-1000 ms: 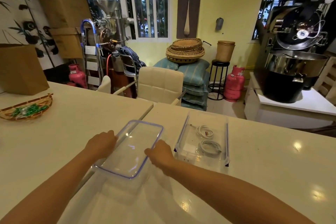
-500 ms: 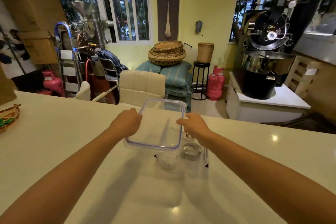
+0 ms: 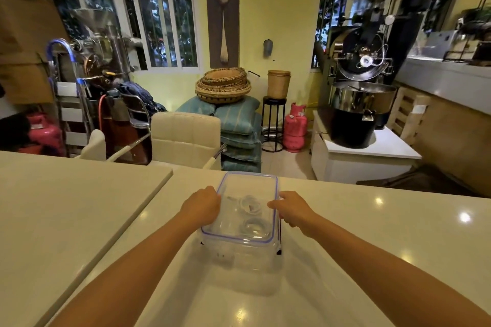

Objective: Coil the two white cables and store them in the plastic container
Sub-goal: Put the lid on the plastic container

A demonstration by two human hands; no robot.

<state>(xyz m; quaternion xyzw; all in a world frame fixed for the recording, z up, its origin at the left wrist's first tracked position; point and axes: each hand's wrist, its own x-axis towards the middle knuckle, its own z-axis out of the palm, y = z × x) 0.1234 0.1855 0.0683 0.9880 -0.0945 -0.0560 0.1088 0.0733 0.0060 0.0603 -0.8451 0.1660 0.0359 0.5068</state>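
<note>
On your left the cream countertop (image 3: 79,220) runs bare up to the seam where two slabs meet. Your left hand (image 3: 203,206) comes in next — its fingers are curled over the left long edge of the clear lid (image 3: 233,231), grasping it. The lid, with its blue seal line, sits over the plastic container (image 3: 239,257), which stands on the countertop straight in front of you, near its far edge. Whether the lid is pressed fully home you cannot tell; the near end looks level with the rim.

Through the lid you can see the two white cables (image 3: 251,216), each wound into a small coil, lying on the container floor — one coil farther from you, one nearer, just beside each other.

Your right hand (image 3: 291,210) grips the lid's right long edge, thumb on top and fingers bent down over the side, next to the dark latch flap (image 3: 279,236) hanging at the container's right wall. Right of that, the countertop carries only light reflections.
</note>
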